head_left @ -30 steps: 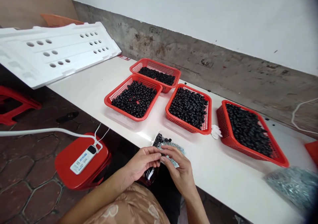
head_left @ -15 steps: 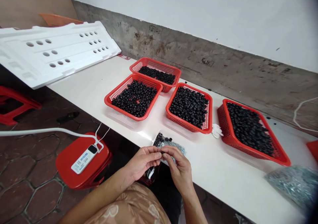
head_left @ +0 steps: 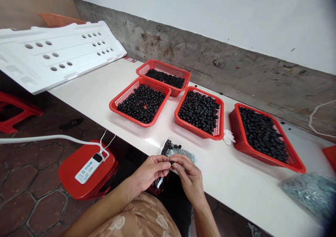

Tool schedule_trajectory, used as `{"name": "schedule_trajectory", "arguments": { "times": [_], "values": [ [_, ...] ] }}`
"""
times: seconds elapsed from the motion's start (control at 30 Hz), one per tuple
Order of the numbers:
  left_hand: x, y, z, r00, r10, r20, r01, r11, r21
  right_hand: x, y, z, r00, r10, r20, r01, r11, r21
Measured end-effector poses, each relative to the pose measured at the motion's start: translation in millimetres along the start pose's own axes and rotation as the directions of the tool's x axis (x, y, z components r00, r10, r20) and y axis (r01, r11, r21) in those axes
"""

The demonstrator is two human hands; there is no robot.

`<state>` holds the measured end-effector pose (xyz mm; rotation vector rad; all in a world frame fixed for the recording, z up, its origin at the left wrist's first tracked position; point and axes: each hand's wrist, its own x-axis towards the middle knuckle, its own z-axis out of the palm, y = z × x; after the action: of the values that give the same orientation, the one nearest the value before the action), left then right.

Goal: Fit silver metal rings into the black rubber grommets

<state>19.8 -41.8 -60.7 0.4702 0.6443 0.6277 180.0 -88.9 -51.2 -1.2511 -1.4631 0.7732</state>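
Observation:
My left hand [head_left: 153, 170] and my right hand [head_left: 189, 172] meet at the table's front edge, fingertips pinched together. Between them is a small black ring-like part [head_left: 172, 162], mostly covered by the fingers. Both hands are closed on it. Just beyond the fingers lies a pile of small shiny metal pieces [head_left: 181, 155], with several loose black parts [head_left: 170, 146] at its left side. The metal pieces are too small to name.
Red baskets of black parts stand along the table: a front-left basket [head_left: 112, 105], a back basket [head_left: 187, 76], a middle basket [head_left: 222, 118] and a right basket [head_left: 235, 139]. A bag of metal pieces [head_left: 309, 193], white foam board [head_left: 78, 60] and red stool [head_left: 70, 170] surround them.
The hands stay together at nearly the same spot, with the right fingers shifted slightly around the black part. The whole view has moved a little.

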Motion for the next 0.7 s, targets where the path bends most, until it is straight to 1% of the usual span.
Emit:
{"name": "schedule_trajectory", "arguments": {
  "times": [0.13,0.27,0.33,0.43,0.5,0.63,0.7],
  "values": [
    [-0.5,-0.9,-0.5,1.000,-0.009,0.024,0.010,0.999,-0.034,-2.5,5.7,0.8,0.998,0.007,-0.064,-0.003,0.998,0.056],
    [0.7,-2.4,-0.8,0.999,0.006,0.049,-0.005,0.999,-0.039,-2.8,7.3,2.0,0.997,-0.010,-0.072,0.012,0.999,0.038],
    [1.0,-2.8,-0.8,0.999,0.014,0.041,-0.013,0.999,-0.031,-2.9,5.6,1.8,0.998,-0.022,-0.065,0.023,1.000,0.008],
    [0.4,-2.4,-0.4,1.000,0.001,0.019,-0.001,1.000,-0.010,-3.2,0.9,-1.4,0.999,-0.045,-0.015,0.044,0.997,-0.063],
    [-0.6,-1.8,0.1,1.000,-0.013,0.008,0.013,1.000,0.007,-2.9,-2.2,-5.3,0.997,-0.064,0.049,0.069,0.991,-0.111],
    [-1.8,-0.6,1.0,0.999,-0.034,-0.005,0.034,0.999,0.014,0.2,-5.1,-13.2,0.978,-0.123,0.166,0.153,0.972,-0.180],
    [-2.0,-0.3,1.1,0.999,-0.044,0.001,0.044,0.999,0.009,2.2,-5.1,-15.2,0.970,-0.158,0.184,0.197,0.957,-0.214]
  ]
}}
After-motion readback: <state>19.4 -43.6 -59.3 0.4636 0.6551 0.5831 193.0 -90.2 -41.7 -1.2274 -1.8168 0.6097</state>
